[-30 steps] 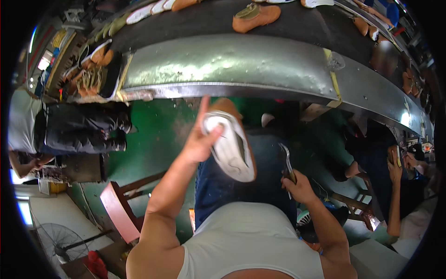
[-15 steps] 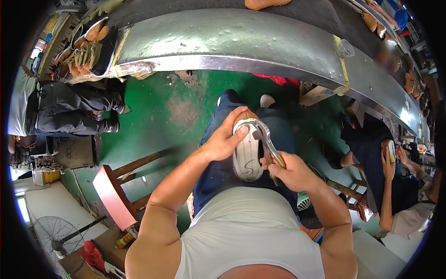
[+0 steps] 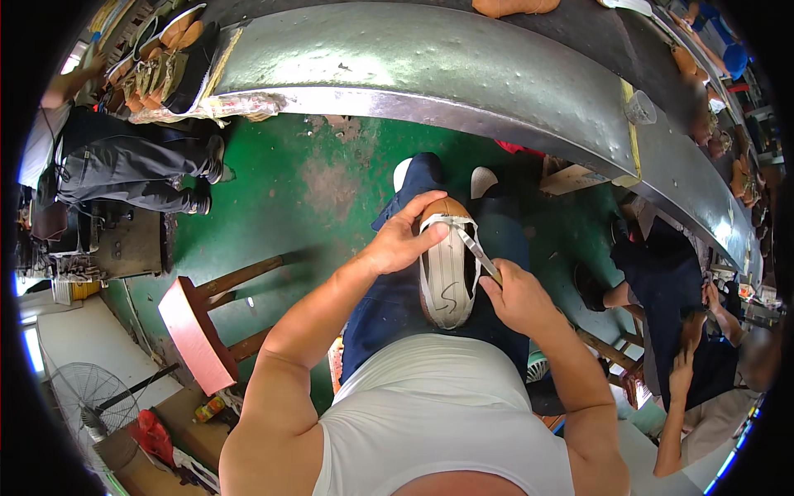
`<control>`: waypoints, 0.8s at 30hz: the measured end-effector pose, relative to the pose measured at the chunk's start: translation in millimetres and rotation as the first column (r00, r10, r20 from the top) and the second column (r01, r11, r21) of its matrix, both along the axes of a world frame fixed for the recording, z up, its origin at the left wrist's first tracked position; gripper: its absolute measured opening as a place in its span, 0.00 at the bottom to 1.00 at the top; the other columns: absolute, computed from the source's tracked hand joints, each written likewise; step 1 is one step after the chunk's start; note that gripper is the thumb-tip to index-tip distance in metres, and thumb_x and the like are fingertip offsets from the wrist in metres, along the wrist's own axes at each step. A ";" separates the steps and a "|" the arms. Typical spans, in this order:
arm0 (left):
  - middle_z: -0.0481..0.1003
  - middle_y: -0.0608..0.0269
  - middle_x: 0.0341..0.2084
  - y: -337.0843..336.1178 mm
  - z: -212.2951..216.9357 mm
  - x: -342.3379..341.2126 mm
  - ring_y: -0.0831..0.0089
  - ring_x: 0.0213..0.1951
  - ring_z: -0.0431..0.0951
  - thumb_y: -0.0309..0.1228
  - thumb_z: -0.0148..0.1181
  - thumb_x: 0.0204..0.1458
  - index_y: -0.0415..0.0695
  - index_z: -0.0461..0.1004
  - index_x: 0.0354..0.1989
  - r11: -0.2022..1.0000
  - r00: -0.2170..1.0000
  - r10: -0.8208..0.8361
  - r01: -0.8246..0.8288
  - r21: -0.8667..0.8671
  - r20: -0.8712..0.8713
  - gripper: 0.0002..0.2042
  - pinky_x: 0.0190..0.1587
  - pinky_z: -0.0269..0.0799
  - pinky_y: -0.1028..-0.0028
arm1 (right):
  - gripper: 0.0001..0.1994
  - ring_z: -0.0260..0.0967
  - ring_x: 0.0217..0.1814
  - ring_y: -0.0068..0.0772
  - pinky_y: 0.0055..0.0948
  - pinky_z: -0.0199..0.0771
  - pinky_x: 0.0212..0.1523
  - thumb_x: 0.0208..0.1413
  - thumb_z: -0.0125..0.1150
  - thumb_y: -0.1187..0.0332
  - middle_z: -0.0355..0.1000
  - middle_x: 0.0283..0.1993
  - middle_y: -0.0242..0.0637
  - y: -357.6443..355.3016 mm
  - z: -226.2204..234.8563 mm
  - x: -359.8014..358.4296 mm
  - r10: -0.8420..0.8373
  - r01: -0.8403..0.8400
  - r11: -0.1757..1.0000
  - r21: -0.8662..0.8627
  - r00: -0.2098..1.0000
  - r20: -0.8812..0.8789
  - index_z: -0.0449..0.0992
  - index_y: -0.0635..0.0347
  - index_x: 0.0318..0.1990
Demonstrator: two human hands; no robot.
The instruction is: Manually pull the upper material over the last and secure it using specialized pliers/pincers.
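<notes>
A shoe rests sole up on my lap, with a pale insole face, a dark pen mark near its lower end and a tan upper at its far end. My left hand is closed round the far left side of the shoe, thumb pressed on the sole's edge. In my right hand are metal lasting pincers, gripped by the handles. Their jaws reach the white edge at the far end of the shoe. Whether the jaws bite material there is too small to tell.
Ahead curves a metal-covered bench, with several shoes at its left. A pink-topped stool stands at my left, near a fan. One person stands at far left; another sits at right.
The pincers have turned in my right hand and now appear narrow, with their jaws at the shoe's far edge. My left hand keeps its hold. The seated person's hands have moved lower.
</notes>
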State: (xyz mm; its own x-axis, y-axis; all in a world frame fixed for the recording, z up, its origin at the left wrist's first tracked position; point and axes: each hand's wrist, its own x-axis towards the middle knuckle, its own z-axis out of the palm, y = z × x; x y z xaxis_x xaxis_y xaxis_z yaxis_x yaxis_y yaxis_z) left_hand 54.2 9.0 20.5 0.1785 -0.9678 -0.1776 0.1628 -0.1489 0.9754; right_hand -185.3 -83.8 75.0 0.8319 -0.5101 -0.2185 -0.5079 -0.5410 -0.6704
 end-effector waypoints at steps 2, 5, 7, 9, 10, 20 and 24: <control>0.73 0.61 0.52 -4.8 -1.9 -7.0 0.74 0.54 0.71 0.32 0.59 0.62 0.45 0.64 0.65 0.992 0.994 0.111 -0.110 0.059 -0.021 0.23 0.58 0.67 0.72 | 0.15 0.73 0.44 0.61 0.48 0.73 0.42 0.64 0.55 0.61 0.74 0.41 0.57 -5.9 22.1 4.5 0.022 -0.024 0.999 -0.036 0.999 -0.045 0.70 0.67 0.45; 0.74 0.62 0.51 -11.2 -6.7 -7.3 0.75 0.52 0.72 0.30 0.58 0.62 0.44 0.66 0.63 0.988 0.990 0.135 -0.138 0.066 0.049 0.21 0.57 0.69 0.72 | 0.15 0.73 0.41 0.60 0.48 0.72 0.40 0.64 0.54 0.61 0.74 0.37 0.54 -28.4 44.6 9.1 0.092 -0.056 0.984 0.167 0.973 -0.213 0.70 0.67 0.45; 0.74 0.61 0.51 -14.0 -10.0 -2.7 0.75 0.52 0.72 0.30 0.58 0.62 0.44 0.66 0.63 0.988 0.989 0.141 -0.143 0.053 0.048 0.21 0.57 0.69 0.72 | 0.14 0.72 0.38 0.61 0.47 0.71 0.39 0.64 0.54 0.61 0.74 0.33 0.53 -41.2 53.5 5.4 0.093 0.039 0.845 0.533 0.971 -0.219 0.71 0.68 0.43; 0.75 0.57 0.50 -13.5 -2.3 -3.5 0.72 0.51 0.74 0.34 0.60 0.61 0.43 0.63 0.66 0.995 0.994 0.071 -0.076 0.064 0.081 0.26 0.56 0.69 0.71 | 0.15 0.72 0.36 0.60 0.46 0.71 0.39 0.64 0.54 0.61 0.74 0.31 0.53 -30.4 48.6 12.2 -0.034 0.051 0.915 0.400 0.998 -0.051 0.72 0.68 0.41; 0.75 0.57 0.50 -12.1 -1.0 -4.5 0.72 0.51 0.74 0.34 0.60 0.61 0.43 0.63 0.66 0.995 0.994 0.070 -0.076 0.067 0.080 0.26 0.56 0.69 0.71 | 0.15 0.73 0.35 0.60 0.45 0.71 0.39 0.64 0.55 0.60 0.74 0.30 0.53 -22.7 44.3 17.8 -0.131 0.091 0.961 0.261 0.981 0.140 0.72 0.68 0.40; 0.69 0.41 0.59 35.4 -3.1 -48.2 0.58 0.61 0.71 0.25 0.51 0.55 0.33 0.54 0.70 0.888 0.986 -0.036 -0.042 0.458 0.161 0.31 0.61 0.65 0.70 | 0.24 0.76 0.32 0.38 0.34 0.75 0.37 0.49 0.72 0.54 0.76 0.32 0.44 10.0 -48.5 -3.3 -0.411 0.405 0.890 0.208 0.911 -0.014 0.71 0.67 0.40; 0.69 0.46 0.60 30.6 -31.5 -49.8 0.63 0.61 0.70 0.19 0.48 0.49 0.39 0.50 0.73 0.980 1.000 -0.025 0.024 0.196 0.001 0.37 0.63 0.63 0.72 | 0.19 0.77 0.38 0.46 0.38 0.75 0.41 0.48 0.66 0.63 0.76 0.33 0.50 13.0 -60.5 -15.1 -0.415 0.465 0.761 0.452 0.885 -0.211 0.71 0.70 0.41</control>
